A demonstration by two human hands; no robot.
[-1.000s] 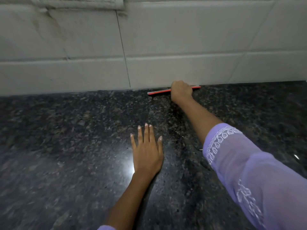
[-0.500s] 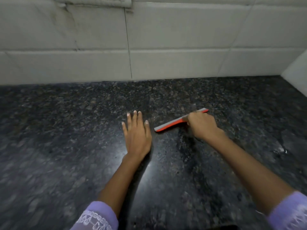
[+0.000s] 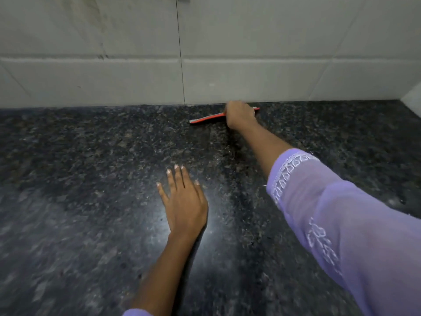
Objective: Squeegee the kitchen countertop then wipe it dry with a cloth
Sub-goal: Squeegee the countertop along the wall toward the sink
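Note:
The dark speckled granite countertop [image 3: 79, 179] fills the lower view. A red squeegee [image 3: 206, 118] with a grey blade lies blade-down on it, close to the back wall and slightly slanted. My right hand [image 3: 239, 115] is stretched far out and shut on the squeegee's handle, which it hides. My left hand [image 3: 183, 206] rests flat on the counter nearer to me, fingers apart, holding nothing. No cloth is in view.
A wall of large pale tiles [image 3: 250, 76] rises straight from the counter's back edge, with a side wall [image 3: 412, 99] meeting it at the far right corner. A few water droplets [image 3: 402, 200] glint on the counter at the right.
The squeegee was at the back wall, got pulled toward me to mid-counter, and is now pushed back out to the wall. My left hand stayed flat on the counter.

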